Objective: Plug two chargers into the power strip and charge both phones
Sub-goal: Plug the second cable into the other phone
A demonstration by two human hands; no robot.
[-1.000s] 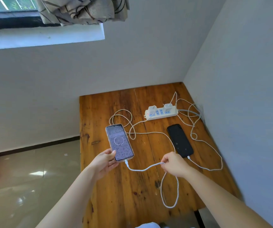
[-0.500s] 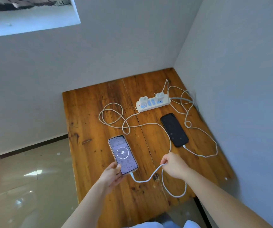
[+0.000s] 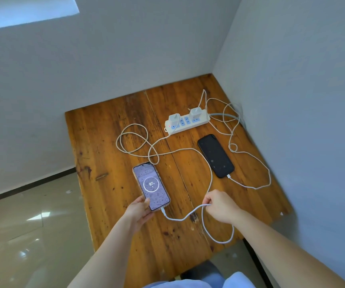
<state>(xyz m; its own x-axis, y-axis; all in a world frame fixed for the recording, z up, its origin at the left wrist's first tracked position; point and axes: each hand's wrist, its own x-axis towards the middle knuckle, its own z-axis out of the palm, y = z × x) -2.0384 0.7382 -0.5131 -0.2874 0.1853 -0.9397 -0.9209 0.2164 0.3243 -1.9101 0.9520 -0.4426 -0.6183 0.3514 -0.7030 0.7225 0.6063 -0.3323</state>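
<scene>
A white power strip lies at the back of the wooden table with two white chargers plugged in. A lit phone showing 97 lies flat near the front left; my left hand holds its bottom corner. A white cable is plugged into its bottom end, and my right hand pinches that cable a little to the right. A dark phone lies to the right with a second cable plugged into it.
White walls close in the table at the back and on the right. Loose cable loops lie on the table's middle and far right. A tiled floor is to the left.
The lit phone has come down from being held up to lying on the table nearer me, and its screen now shows 97. My right hand still holds the cable.
</scene>
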